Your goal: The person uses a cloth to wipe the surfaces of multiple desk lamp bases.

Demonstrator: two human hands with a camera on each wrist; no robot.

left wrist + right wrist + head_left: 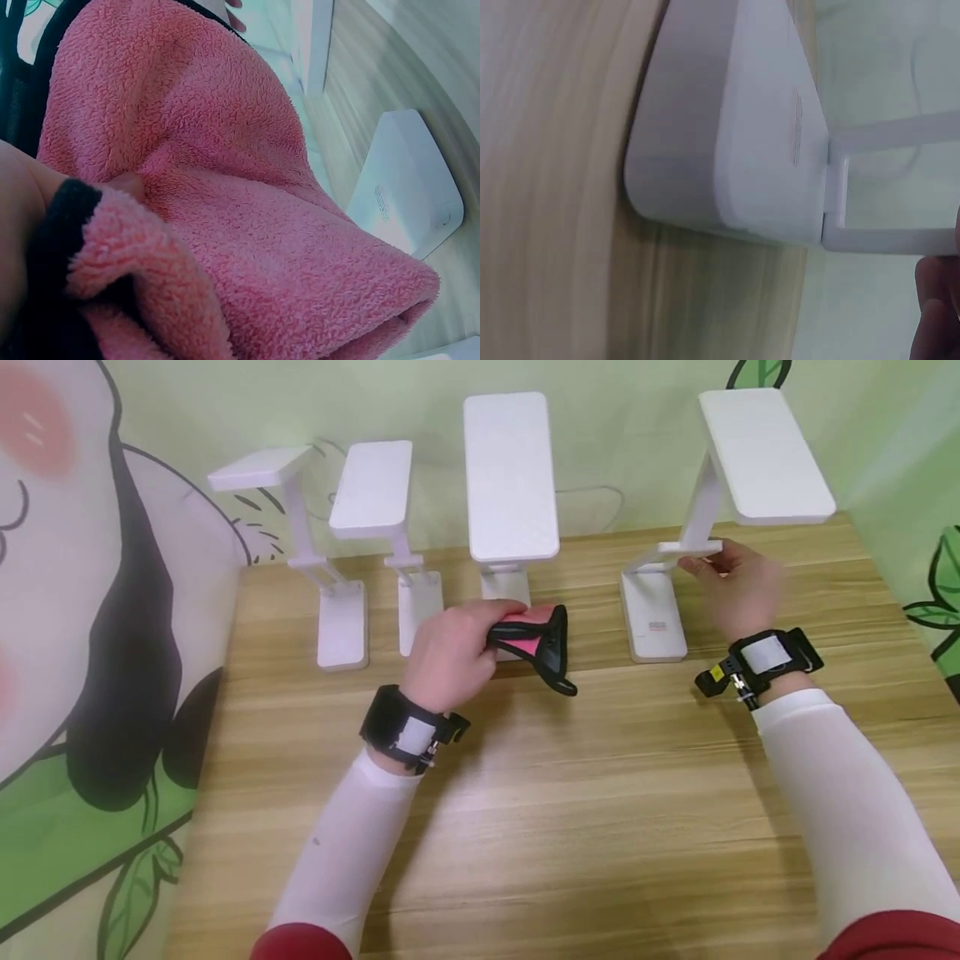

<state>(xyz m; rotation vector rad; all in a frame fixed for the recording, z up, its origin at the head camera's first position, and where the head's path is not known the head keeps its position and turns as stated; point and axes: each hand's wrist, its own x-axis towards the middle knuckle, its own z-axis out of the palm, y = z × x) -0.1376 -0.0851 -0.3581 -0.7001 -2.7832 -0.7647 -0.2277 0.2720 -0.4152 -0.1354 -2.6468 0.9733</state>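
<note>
My left hand (453, 652) grips a pink plush cloth (525, 645) with black edging, in front of the third lamp from the left. In the left wrist view the cloth (202, 165) fills much of the picture, bunched and folded. At the right, my right hand (744, 589) pinches the hinge area of a white desk lamp (765, 456) between thumb and fingers. Its base (654, 618) rests on the table. The right wrist view shows this lamp's base (772, 135) close up, with fingertips (934, 300) at its hinged arm.
Three more white desk lamps stand along the back: a far-left one (343, 631), a second (371, 485) and a third, taller one (512, 477). They stand on a wood-grain table (585, 827) against a green wall (637, 443) with a panda mural (120, 652).
</note>
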